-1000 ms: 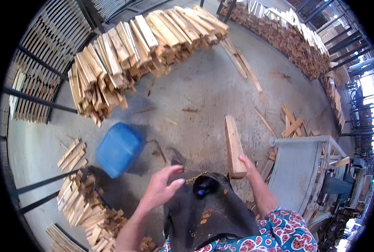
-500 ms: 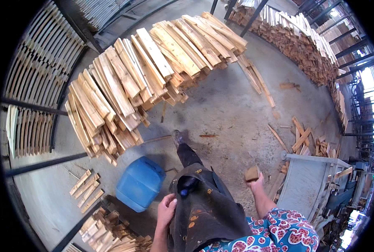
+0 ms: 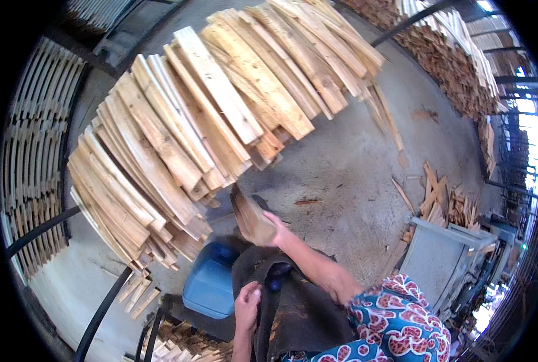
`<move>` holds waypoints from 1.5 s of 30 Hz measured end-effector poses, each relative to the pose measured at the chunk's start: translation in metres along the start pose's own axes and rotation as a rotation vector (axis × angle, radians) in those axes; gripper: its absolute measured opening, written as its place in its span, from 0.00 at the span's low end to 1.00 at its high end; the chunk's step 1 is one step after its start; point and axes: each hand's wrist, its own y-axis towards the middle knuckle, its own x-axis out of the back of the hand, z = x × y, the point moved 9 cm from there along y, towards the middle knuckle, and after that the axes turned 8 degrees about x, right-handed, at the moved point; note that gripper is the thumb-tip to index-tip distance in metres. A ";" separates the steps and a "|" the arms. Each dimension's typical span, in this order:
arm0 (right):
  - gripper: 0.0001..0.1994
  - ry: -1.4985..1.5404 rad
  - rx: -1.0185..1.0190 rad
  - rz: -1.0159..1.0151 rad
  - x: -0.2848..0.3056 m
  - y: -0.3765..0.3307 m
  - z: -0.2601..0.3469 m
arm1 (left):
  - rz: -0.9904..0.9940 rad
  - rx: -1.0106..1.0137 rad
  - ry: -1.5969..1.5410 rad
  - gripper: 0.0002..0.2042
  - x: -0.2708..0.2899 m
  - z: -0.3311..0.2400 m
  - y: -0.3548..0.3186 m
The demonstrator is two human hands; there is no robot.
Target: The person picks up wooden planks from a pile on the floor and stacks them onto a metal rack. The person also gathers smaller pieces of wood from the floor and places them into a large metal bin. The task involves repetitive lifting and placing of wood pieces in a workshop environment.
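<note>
Right hand grip clamps a wood piece; left hand seemingly pinches dark apron.

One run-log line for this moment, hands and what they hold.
right hand: grips wood piece, near plank stack | left hand: on dark apron | blue container: below stack

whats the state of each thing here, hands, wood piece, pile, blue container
right hand: shut on wood piece, held out toward the pile
wood piece: held, tilted
left hand: resting on dark apron, grip unclear
plank pile: stacked, fanned out
blue container: on the floor, partly hidden
</note>
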 end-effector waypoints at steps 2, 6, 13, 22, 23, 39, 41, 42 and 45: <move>0.23 0.030 -0.014 0.055 0.025 -0.010 -0.015 | 0.000 -0.040 0.030 0.14 0.007 -0.010 0.002; 0.25 0.012 0.167 -0.133 0.060 -0.046 -0.004 | -0.003 -0.015 -0.049 0.15 0.019 -0.024 0.018; 0.28 -0.052 0.364 -0.224 0.123 -0.115 0.073 | 0.055 -0.053 -0.071 0.15 0.022 -0.024 0.016; 0.25 -0.122 0.152 -0.341 0.114 -0.082 0.026 | 0.039 -0.080 -0.130 0.14 0.040 0.009 0.016; 0.24 -0.167 0.096 -0.402 0.092 -0.074 0.000 | -0.003 -0.047 -0.087 0.14 0.045 0.017 0.016; 0.21 -0.133 -0.198 -0.251 0.038 -0.005 -0.150 | 0.024 -0.022 -0.132 0.14 0.042 0.058 0.022; 0.21 -0.104 -0.265 -0.224 0.035 0.010 -0.173 | -0.016 -0.003 -0.039 0.13 0.046 0.061 0.019; 0.21 -0.065 -0.246 -0.157 0.015 0.024 -0.187 | -0.039 -0.023 -0.057 0.13 0.049 0.061 0.023; 0.22 -0.018 -0.291 -0.001 -0.011 0.025 -0.208 | -0.126 -0.069 -0.109 0.11 0.063 0.065 0.029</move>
